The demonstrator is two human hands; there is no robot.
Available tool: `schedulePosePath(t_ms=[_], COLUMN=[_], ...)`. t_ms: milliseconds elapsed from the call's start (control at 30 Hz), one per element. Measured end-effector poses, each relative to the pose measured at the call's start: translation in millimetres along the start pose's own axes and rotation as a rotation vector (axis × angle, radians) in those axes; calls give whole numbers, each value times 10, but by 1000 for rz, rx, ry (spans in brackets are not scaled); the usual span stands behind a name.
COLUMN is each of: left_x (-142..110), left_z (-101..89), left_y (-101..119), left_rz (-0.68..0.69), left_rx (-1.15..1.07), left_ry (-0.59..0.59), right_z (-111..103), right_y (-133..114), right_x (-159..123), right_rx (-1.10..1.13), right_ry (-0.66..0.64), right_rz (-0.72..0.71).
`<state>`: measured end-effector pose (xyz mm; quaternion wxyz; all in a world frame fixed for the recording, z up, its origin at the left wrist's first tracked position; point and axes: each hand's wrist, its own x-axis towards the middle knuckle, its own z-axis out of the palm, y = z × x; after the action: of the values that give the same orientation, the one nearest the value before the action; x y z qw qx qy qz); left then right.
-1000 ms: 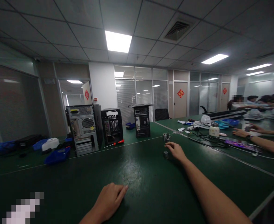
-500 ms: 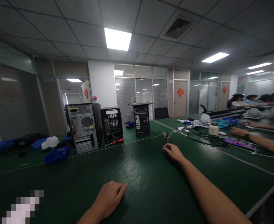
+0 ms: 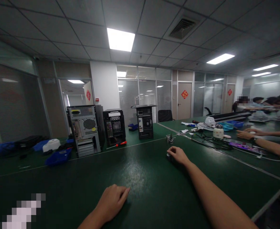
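Note:
My right hand (image 3: 178, 155) reaches far across the green table (image 3: 140, 178), its fingers curled round a small silver metal part (image 3: 168, 155) standing on the surface. A second small metal part (image 3: 169, 138) stands a little farther back, untouched. My left hand (image 3: 112, 200) rests palm down on the table near the front edge, fingers loosely together, holding nothing.
Three computer cases (image 3: 85, 130) stand at the back left, a red-handled screwdriver (image 3: 118, 144) lying beside them. Blue trays (image 3: 58, 157) sit at the left. At the right, another person's forearms (image 3: 266, 144) rest among cables and a white jar (image 3: 217, 131).
My right hand has closed down over the small metal part, which was visible beside the fingers before. The left hand has stayed put.

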<state>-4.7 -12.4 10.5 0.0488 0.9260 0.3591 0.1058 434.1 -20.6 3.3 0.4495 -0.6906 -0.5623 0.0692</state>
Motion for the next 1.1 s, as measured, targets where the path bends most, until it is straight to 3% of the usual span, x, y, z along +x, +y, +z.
schedulePosePath(t_ms=[767,1100], left_x=[-19,-12], left_z=[-21,-25], left_y=[8,29], left_rz=[-3,-13], left_rx=[-7,1], left_ry=[8,-14], right_z=[-18,144], right_y=[-48,11], right_x=[-20,23], right_rx=[-33,-73], right_ry=[-99,75], right_rz=[3,166])
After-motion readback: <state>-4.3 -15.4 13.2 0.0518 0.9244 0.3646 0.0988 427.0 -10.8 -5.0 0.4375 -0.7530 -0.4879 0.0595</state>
